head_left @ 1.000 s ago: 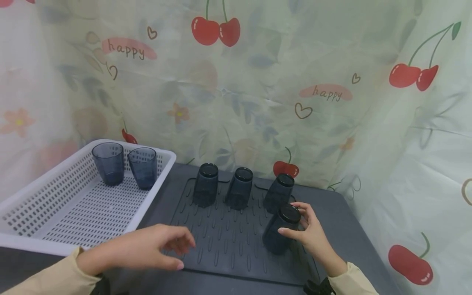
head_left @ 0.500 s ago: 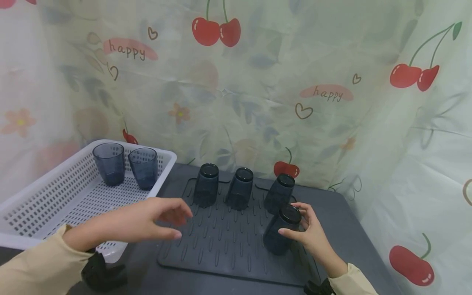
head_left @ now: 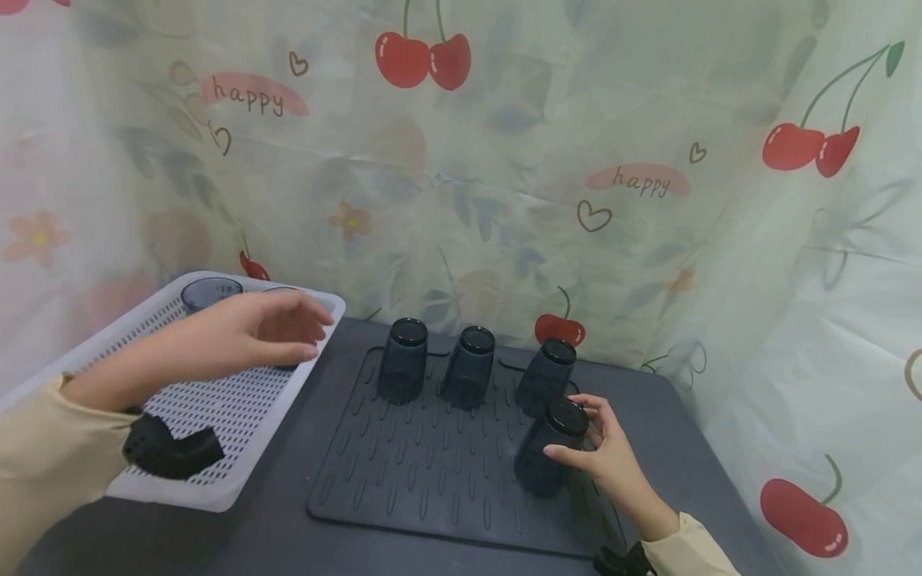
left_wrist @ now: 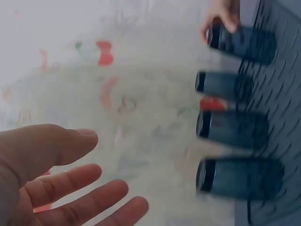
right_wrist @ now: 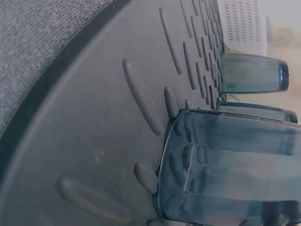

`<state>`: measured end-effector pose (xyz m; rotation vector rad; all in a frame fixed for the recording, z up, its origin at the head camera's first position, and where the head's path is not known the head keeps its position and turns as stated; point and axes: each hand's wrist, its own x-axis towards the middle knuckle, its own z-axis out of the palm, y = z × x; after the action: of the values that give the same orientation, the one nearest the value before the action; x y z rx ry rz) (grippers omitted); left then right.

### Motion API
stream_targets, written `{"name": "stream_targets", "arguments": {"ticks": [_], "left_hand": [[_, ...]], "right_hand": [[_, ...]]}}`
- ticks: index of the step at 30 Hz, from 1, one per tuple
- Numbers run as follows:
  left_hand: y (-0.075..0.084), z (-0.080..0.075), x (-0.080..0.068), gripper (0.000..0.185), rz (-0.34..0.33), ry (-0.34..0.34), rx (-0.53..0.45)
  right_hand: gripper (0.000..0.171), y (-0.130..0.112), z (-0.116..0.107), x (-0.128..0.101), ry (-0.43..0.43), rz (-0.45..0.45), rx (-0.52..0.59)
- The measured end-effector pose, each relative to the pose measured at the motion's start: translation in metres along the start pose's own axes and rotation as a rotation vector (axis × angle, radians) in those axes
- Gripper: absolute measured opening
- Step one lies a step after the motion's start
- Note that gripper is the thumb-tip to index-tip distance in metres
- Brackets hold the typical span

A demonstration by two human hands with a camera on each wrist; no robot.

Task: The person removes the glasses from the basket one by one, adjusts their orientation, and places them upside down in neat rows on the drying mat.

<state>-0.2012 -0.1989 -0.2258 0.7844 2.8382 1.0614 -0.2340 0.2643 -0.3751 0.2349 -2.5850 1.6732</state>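
Note:
My right hand (head_left: 608, 456) grips an upside-down blue-tinted drinking glass (head_left: 540, 464), thumb on the near side and fingers round the far side. In the right wrist view, the glass's rim stands on the ribbed drying mat (right_wrist: 94, 117). My left hand (head_left: 266, 328) is over the white basket (head_left: 279, 416), holding nothing, its fingers loosely bent and apart from the thumb. Behind it, one upright glass (head_left: 209, 294) shows its upper part; a second is almost wholly hidden by the hand. Three more inverted glasses stand along the mat's back: left (head_left: 402, 364), middle (head_left: 468, 372), right (head_left: 545, 380).
The perforated basket stands left of the mat on a dark grey table (head_left: 274, 528). A curtain (head_left: 461, 200) printed with cherries hangs close behind the table and down both sides. Black wrist mounts (head_left: 173, 452) sit below both sleeves.
My left hand has moved left and away from me, from over the mat's left edge to above the basket, covering its glasses. The right hand and its glass have stayed put.

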Motion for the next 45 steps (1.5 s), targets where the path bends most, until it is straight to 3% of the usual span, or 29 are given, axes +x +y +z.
{"name": "stream_targets", "arguments": {"ticks": [7,13,20,32,39,45], "left_hand": [[-0.031,-0.03,0.017,0.036,-0.065,0.125,0.069],[-0.057,-0.051,0.033,0.04,-0.143,0.221,0.052],[-0.079,-0.063,0.041,0.051,-0.215,0.282,-0.005],[-0.121,-0.068,0.041,0.066,-0.324,0.374,-0.056],[-0.151,-0.057,0.033,0.077,-0.371,0.377,-0.051],[-0.159,-0.048,0.029,0.082,-0.392,0.388,-0.067]], "right_hand": [[0.081,-0.001,0.0,-0.001,-0.002,0.006,0.003],[0.082,-0.001,0.0,-0.001,0.002,-0.002,-0.017],[0.081,-0.001,0.0,0.0,-0.003,0.002,-0.007],[0.079,-0.001,0.001,-0.001,-0.002,0.01,-0.005],[0.079,-0.001,0.001,-0.002,-0.003,0.01,0.001],[0.079,0.0,0.001,-0.002,-0.004,0.006,0.011]]}}
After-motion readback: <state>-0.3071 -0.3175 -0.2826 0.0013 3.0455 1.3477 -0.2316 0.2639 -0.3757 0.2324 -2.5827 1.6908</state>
